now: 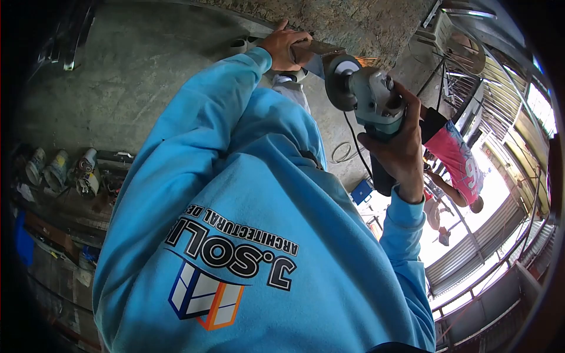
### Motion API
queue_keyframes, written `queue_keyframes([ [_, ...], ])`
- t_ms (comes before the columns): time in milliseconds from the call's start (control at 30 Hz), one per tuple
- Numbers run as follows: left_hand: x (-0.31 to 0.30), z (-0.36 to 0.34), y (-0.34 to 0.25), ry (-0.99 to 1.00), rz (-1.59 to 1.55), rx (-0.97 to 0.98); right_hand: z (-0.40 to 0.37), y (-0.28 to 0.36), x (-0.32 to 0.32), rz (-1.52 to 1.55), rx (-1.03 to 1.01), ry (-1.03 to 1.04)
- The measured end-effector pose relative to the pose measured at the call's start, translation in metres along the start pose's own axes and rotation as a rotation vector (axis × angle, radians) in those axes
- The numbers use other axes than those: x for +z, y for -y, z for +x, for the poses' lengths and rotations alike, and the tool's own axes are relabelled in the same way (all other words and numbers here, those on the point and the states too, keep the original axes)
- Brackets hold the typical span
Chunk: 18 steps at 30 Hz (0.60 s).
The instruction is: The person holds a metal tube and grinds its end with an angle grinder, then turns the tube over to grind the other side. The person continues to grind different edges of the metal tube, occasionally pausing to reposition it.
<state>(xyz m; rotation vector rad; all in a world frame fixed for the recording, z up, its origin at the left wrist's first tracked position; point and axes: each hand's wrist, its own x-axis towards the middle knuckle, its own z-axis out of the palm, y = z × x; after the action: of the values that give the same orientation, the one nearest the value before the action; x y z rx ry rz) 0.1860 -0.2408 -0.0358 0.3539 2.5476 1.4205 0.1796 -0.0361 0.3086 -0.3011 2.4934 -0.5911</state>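
Observation:
My right hand [403, 141] is wrapped round the body of an angle grinder [376, 100]. The grinder's round disc [341, 82] stands at the end of a metal piece [316, 63], and small orange sparks [368, 60] show just beyond it. Closed on the other end of this metal piece is my left hand [285, 48], beside the edge of a worn, rough-topped surface [365, 26]. A dark cord [353, 132] hangs below the grinder.
At the right, a person in a pink shirt [456, 159] is near metal bars and a bright opening. A blue box [361, 192] and a coiled cable [341, 153] lie on the concrete floor [118, 76]. Several stained containers [56, 170] stand at the left by cluttered shelving.

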Motion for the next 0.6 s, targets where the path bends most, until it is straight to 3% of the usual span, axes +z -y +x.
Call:
queue_keyframes([
  [233,-0.005,0.002,-0.005,0.051,0.022,-0.040,-0.011,-0.014,0.001,0.025,-0.013,-0.010],
  [367,-0.003,0.003,-0.003,0.033,-0.003,-0.019,-0.030,-0.019,-0.001,0.033,0.101,0.034],
  [600,0.002,0.003,0.003,0.014,-0.024,0.004,-0.045,-0.022,0.002,0.064,0.131,-0.007],
])
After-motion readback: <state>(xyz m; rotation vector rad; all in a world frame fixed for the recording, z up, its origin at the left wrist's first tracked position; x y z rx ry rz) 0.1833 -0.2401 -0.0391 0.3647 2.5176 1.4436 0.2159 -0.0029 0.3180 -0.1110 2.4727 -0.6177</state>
